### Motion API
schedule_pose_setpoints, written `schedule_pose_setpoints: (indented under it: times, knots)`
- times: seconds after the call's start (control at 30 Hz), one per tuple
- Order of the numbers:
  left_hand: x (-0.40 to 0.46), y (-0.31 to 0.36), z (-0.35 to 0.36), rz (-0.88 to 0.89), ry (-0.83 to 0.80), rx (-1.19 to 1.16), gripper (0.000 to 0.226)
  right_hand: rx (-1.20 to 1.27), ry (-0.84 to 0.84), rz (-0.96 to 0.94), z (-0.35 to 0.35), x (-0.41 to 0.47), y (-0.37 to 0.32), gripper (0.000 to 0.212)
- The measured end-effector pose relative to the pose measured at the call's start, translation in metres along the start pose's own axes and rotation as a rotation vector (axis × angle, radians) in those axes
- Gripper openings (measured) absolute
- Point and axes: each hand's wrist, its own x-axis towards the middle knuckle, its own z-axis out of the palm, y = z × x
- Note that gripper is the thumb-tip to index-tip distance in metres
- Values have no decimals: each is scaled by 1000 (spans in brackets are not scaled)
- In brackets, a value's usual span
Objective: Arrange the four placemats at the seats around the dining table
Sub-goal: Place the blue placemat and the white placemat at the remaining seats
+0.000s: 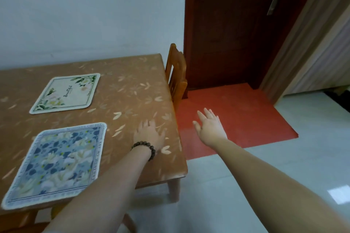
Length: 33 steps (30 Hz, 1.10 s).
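Note:
Two placemats lie flat on the dining table (132, 89), which has a brown leaf-patterned cover. A blue floral placemat (56, 162) sits at the near edge; my left forearm crosses its near right corner. A cream placemat with green leaves (66, 92) lies farther back toward the wall. My left hand (149, 134), with a bead bracelet on the wrist, rests open on the bare cover to the right of the blue mat. My right hand (210, 126) hangs open in the air past the table's right edge, holding nothing.
A wooden chair (176, 73) stands tucked at the table's right end. Behind it are a dark red door (236, 24) and a red floor mat (236, 119). Pale tiled floor spreads to the right. Another chair's wood shows under the near edge (24, 219).

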Motion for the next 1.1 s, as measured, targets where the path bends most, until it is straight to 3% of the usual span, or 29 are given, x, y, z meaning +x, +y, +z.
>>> schedule_pose_setpoints:
  times: [0.23, 0.53, 0.83, 1.1]
  knots:
    - [24, 71, 9, -135, 36, -71, 73, -21, -43, -127, -39, 56, 56, 53]
    - [111, 90, 9, -287, 102, -81, 74, -11, -69, -303, -41, 184, 61, 53]
    - [253, 61, -16, -543, 219, -146, 74, -146, -160, -605, -25, 387, -10, 55]
    - [306, 25, -38, -796, 235, -196, 75, -224, -313, -863, 9, 475, -83, 54]
